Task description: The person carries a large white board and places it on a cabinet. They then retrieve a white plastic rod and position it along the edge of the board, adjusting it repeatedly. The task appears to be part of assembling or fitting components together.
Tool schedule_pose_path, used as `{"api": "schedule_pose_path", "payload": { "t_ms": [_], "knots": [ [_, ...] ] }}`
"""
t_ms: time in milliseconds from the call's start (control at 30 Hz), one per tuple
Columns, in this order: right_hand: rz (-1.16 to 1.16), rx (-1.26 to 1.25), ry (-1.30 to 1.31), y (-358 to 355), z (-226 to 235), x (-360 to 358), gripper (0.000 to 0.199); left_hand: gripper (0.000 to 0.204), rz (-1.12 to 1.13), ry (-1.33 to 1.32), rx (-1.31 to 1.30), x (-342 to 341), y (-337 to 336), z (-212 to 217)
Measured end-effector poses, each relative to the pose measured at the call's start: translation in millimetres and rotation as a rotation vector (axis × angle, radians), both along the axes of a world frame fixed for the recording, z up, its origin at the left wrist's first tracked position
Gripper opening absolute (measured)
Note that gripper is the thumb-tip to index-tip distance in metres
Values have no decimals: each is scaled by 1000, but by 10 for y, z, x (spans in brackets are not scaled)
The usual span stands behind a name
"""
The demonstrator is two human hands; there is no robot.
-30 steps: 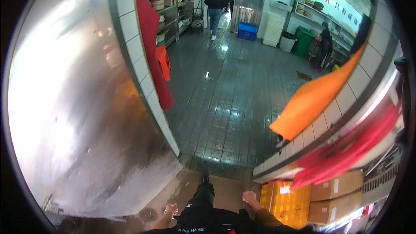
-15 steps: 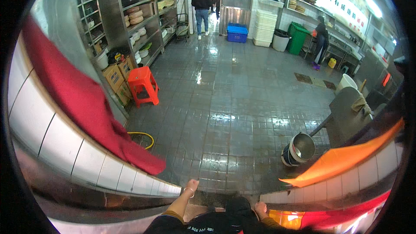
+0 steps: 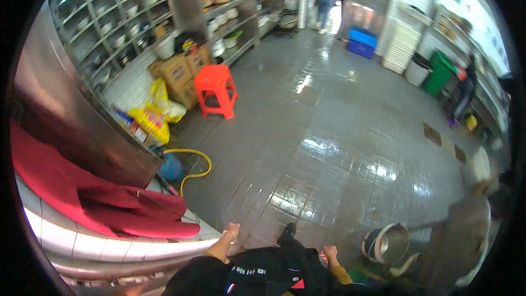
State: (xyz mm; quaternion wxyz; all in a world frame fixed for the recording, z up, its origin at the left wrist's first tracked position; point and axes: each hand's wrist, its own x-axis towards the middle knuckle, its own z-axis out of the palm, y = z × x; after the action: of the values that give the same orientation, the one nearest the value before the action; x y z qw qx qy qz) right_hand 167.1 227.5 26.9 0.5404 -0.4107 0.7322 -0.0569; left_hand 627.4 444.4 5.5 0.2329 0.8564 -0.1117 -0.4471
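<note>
My left hand (image 3: 231, 231) hangs low at the bottom middle, fingers loosely curled with nothing in it, close to the white tiled ledge (image 3: 109, 244) that carries a red cloth (image 3: 98, 203). My right hand (image 3: 329, 252) is lower right of it, fingers closed into a loose fist, holding nothing I can see. Between the hands is my dark clothing (image 3: 263, 274). The wet grey tiled floor (image 3: 329, 148) spreads ahead.
An orange plastic stool (image 3: 216, 90) stands by cardboard boxes (image 3: 178, 71) and metal shelving (image 3: 137, 16) on the left. A yellow hose (image 3: 194, 161) lies near a blue canister. Metal pots (image 3: 386, 244) sit at lower right. A blue crate (image 3: 361, 44), green bin (image 3: 438, 71) and people are far back.
My view has swung further left: the red cloth and ledge slid to the lower left, the stool and shelves came nearer centre, the orange cloth left view. Both hands stay low.
</note>
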Motion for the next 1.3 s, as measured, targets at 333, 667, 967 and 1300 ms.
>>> {"api": "schedule_pose_path", "payload": {
  "t_ms": [333, 667, 967, 1300],
  "knots": [
    [215, 76, -261, -2006, -406, 684, 15, 35, 499, 9, 21, -20, -187, 418],
    [1128, -521, 81, -2640, -89, 2190, 22, 38, 376, 35, 285, 296, 39, -193],
    [1201, -218, 130, -3594, 516, 3658, 23, 26, 493, -296, -178, 2398, -2132, 168],
    [1784, -297, 97, -4248, 215, 5544, 25, 34, 385, -472, 125, 1838, -2023, 656]
  ]
}}
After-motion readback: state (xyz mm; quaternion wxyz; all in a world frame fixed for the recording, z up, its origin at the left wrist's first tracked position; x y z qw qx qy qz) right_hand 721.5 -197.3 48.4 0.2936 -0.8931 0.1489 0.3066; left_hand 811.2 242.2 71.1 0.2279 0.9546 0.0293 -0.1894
